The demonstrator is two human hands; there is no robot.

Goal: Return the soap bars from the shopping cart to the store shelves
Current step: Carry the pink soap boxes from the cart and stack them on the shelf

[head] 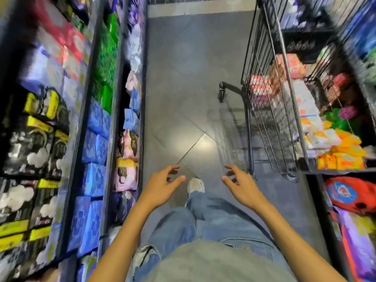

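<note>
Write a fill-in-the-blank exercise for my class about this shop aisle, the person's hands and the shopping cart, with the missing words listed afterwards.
1. The left hand and the right hand both hold ____.
2. The shopping cart stands on the person's ____ side.
3. The blue packs are stacked on the person's ____ side.
4. The white shoe shows on the floor ____ the two hands.

Missing words: nothing; right; left; between.

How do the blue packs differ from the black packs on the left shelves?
The blue packs bear a pale flower pattern; the black packs carry yellow bands and white shapes. The blue packs stand nearer the aisle floor, the black packs further left. Both fill rows on the left shelves.
</note>
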